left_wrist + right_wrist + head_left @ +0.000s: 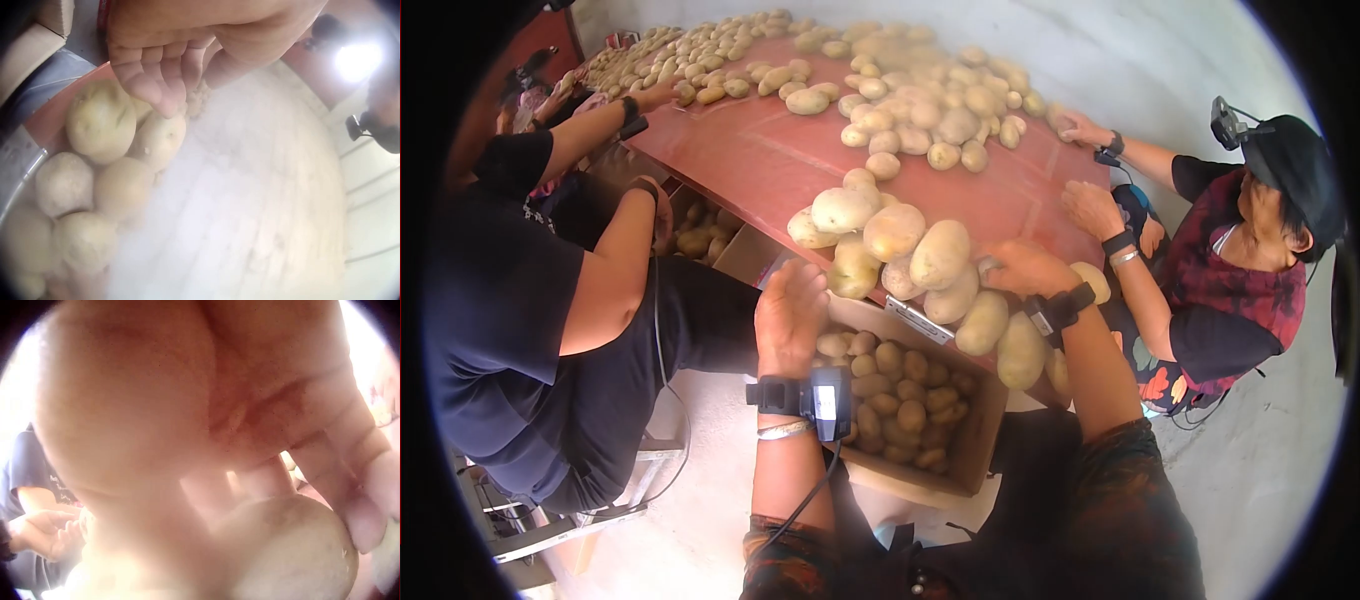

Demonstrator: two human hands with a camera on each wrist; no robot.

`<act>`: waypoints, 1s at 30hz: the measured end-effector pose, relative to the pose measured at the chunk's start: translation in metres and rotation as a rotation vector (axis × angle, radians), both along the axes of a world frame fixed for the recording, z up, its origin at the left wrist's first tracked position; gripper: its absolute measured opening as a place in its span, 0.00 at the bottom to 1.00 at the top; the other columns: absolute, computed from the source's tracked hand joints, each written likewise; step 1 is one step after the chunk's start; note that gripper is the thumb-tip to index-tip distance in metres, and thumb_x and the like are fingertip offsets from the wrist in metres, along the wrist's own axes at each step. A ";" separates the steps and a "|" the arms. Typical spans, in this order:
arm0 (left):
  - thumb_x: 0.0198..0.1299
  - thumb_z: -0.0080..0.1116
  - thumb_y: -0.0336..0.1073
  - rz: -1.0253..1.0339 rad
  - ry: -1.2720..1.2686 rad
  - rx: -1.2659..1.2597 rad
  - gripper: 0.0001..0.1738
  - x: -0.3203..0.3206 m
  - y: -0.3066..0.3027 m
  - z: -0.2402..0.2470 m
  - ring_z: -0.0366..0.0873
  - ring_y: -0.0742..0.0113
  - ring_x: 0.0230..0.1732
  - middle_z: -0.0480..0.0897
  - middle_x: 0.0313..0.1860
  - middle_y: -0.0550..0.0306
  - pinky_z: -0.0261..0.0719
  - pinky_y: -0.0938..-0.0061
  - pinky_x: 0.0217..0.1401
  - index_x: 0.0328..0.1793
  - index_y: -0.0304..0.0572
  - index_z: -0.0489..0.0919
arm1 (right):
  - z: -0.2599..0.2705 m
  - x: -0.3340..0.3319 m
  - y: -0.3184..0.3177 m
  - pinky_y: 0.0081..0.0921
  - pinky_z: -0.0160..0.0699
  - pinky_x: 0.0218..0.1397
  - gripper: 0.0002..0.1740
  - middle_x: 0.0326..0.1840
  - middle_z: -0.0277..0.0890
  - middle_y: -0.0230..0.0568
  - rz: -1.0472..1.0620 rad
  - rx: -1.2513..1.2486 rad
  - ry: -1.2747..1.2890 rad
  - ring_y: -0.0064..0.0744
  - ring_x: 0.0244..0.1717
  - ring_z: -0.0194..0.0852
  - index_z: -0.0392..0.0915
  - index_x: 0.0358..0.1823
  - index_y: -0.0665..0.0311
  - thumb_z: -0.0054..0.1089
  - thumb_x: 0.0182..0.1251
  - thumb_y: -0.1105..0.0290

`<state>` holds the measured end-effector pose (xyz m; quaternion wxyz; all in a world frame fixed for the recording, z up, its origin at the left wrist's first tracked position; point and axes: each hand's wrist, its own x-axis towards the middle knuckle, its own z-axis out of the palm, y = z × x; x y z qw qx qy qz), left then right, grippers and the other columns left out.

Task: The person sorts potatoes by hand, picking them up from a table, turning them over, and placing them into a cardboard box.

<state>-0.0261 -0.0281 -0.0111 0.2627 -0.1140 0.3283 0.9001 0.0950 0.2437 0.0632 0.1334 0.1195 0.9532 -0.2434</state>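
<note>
Several large potatoes (895,232) lie bunched at the near end of the red table (975,195). My left hand (790,308) hovers at the bunch's left side, fingers loosely bent with nothing in them. In the left wrist view, its fingertips are close above a pale potato (161,140). My right hand (1032,268) is on the bunch's right side, palm down. In the right wrist view, that hand holds a potato (306,550) between thumb and fingers. More potatoes (1022,350) lie along the near edge, below my right wrist.
Under the table edge stands a cardboard box (990,440) of smaller potatoes. A silvery metal piece (918,320) sits at the edge. Farther back lies a big potato heap (925,105). One person (1240,260) sits right, another (510,290) left, hands at the table.
</note>
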 end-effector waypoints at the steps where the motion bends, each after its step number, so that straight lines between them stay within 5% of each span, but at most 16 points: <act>1: 0.59 0.52 0.39 -0.002 -0.002 0.010 0.13 0.000 -0.001 -0.001 0.72 0.67 0.37 0.76 0.38 0.58 0.72 0.75 0.41 0.46 0.39 0.71 | 0.008 0.002 -0.005 0.27 0.74 0.39 0.22 0.36 0.76 0.47 -0.177 -0.132 -0.053 0.32 0.36 0.75 0.71 0.52 0.64 0.52 0.53 0.70; 2: 0.59 0.52 0.39 0.001 -0.002 0.014 0.13 0.000 -0.002 0.000 0.72 0.67 0.37 0.76 0.38 0.58 0.72 0.75 0.41 0.46 0.39 0.71 | -0.001 0.002 0.003 0.27 0.74 0.39 0.22 0.36 0.76 0.47 -0.174 -0.128 -0.053 0.32 0.36 0.75 0.71 0.52 0.64 0.52 0.53 0.70; 4: 0.59 0.52 0.39 -0.014 0.019 0.030 0.13 0.002 -0.002 0.002 0.72 0.67 0.37 0.75 0.38 0.58 0.72 0.75 0.41 0.46 0.39 0.71 | -0.020 0.005 0.023 0.28 0.74 0.33 0.19 0.36 0.75 0.45 -0.030 -0.025 0.522 0.33 0.35 0.76 0.71 0.50 0.66 0.49 0.55 0.70; 5: 0.59 0.52 0.39 -0.017 0.017 0.032 0.13 0.002 -0.002 0.003 0.72 0.67 0.37 0.75 0.38 0.58 0.72 0.75 0.41 0.46 0.39 0.71 | -0.020 0.013 0.026 0.28 0.74 0.33 0.19 0.36 0.75 0.45 -0.033 -0.021 0.520 0.33 0.35 0.76 0.71 0.50 0.66 0.49 0.55 0.70; 7: 0.59 0.52 0.39 -0.002 0.001 0.012 0.13 0.002 -0.002 0.005 0.71 0.67 0.37 0.75 0.38 0.58 0.71 0.75 0.41 0.46 0.39 0.71 | 0.003 0.036 0.008 0.26 0.77 0.32 0.18 0.41 0.75 0.43 -0.361 -0.599 0.859 0.33 0.37 0.76 0.70 0.51 0.65 0.47 0.59 0.70; 8: 0.59 0.52 0.39 -0.005 0.001 0.013 0.13 0.001 -0.002 0.005 0.71 0.67 0.37 0.75 0.38 0.58 0.71 0.75 0.41 0.46 0.39 0.71 | 0.006 0.039 0.000 0.26 0.77 0.32 0.18 0.41 0.75 0.43 -0.364 -0.598 0.860 0.33 0.37 0.76 0.70 0.51 0.65 0.47 0.59 0.70; 10: 0.59 0.52 0.39 -0.025 0.015 0.015 0.13 0.002 -0.002 0.004 0.71 0.68 0.37 0.75 0.38 0.58 0.71 0.75 0.41 0.46 0.39 0.71 | 0.006 0.044 -0.021 0.31 0.79 0.30 0.18 0.43 0.73 0.42 -0.573 -1.460 1.155 0.37 0.37 0.77 0.66 0.55 0.63 0.47 0.63 0.68; 11: 0.59 0.52 0.39 -0.032 0.013 0.011 0.13 0.004 -0.002 0.005 0.71 0.68 0.37 0.75 0.38 0.58 0.71 0.75 0.41 0.46 0.39 0.71 | 0.004 0.051 -0.027 0.34 0.80 0.30 0.23 0.43 0.73 0.43 -0.512 -1.554 0.948 0.39 0.36 0.77 0.60 0.59 0.64 0.48 0.64 0.65; 16: 0.59 0.51 0.40 -0.057 0.051 0.044 0.13 -0.002 0.000 -0.008 0.71 0.68 0.38 0.75 0.38 0.59 0.71 0.76 0.41 0.45 0.41 0.71 | -0.020 0.047 -0.059 0.30 0.78 0.31 0.29 0.43 0.71 0.43 -0.430 -1.476 0.855 0.36 0.36 0.76 0.57 0.61 0.64 0.55 0.60 0.68; 18: 0.60 0.50 0.40 -0.025 0.032 -0.021 0.13 -0.001 -0.001 -0.005 0.72 0.68 0.39 0.75 0.39 0.58 0.71 0.75 0.42 0.45 0.41 0.70 | -0.022 0.043 -0.064 0.21 0.74 0.37 0.34 0.41 0.70 0.39 -0.479 -0.954 0.883 0.27 0.37 0.73 0.57 0.61 0.64 0.62 0.54 0.71; 19: 0.60 0.50 0.39 -0.036 0.034 -0.010 0.13 -0.003 -0.002 -0.006 0.72 0.65 0.40 0.76 0.40 0.56 0.70 0.72 0.46 0.46 0.41 0.71 | -0.020 0.040 -0.071 0.15 0.70 0.42 0.34 0.40 0.69 0.35 -0.483 -0.955 0.954 0.21 0.39 0.69 0.61 0.58 0.64 0.66 0.50 0.72; 22: 0.59 0.50 0.39 -0.041 0.044 -0.015 0.13 -0.004 -0.002 -0.005 0.73 0.62 0.41 0.76 0.41 0.54 0.70 0.69 0.49 0.46 0.40 0.71 | -0.019 0.047 -0.064 0.16 0.70 0.43 0.27 0.40 0.70 0.34 -0.373 -0.797 0.833 0.20 0.40 0.69 0.66 0.53 0.64 0.65 0.49 0.73; 30: 0.60 0.50 0.41 -0.046 0.077 -0.047 0.14 -0.002 -0.001 -0.004 0.72 0.67 0.41 0.76 0.39 0.57 0.70 0.74 0.44 0.45 0.39 0.71 | -0.024 0.049 -0.081 0.20 0.70 0.43 0.22 0.39 0.71 0.31 -0.171 -0.891 0.818 0.19 0.40 0.68 0.72 0.46 0.62 0.64 0.45 0.74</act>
